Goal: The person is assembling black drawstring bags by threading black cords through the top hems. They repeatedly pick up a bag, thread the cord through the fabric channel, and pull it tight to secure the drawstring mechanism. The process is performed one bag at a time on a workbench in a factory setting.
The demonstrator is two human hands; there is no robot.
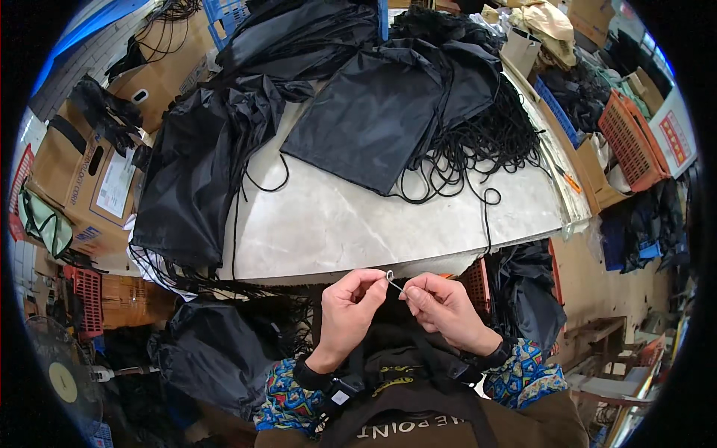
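My left hand (347,310) and my right hand (444,310) meet just below the near edge of the grey table (336,224). Between their fingertips they pinch a thin metal threading tool (393,281) with a small loop at its left end. Both hands have their fingers closed on it. A flat black drawstring bag (373,116) lies on the table beyond them. To its right is a tangle of black cord (485,145). A pile of black bags (198,168) hangs over the table's left side.
Cardboard boxes (82,172) stand at the left, an orange crate (631,142) and a blue crate (556,112) at the right. More black bags (209,355) lie on the floor at lower left, beside a fan (63,377). Red crates (86,299) sit under the table.
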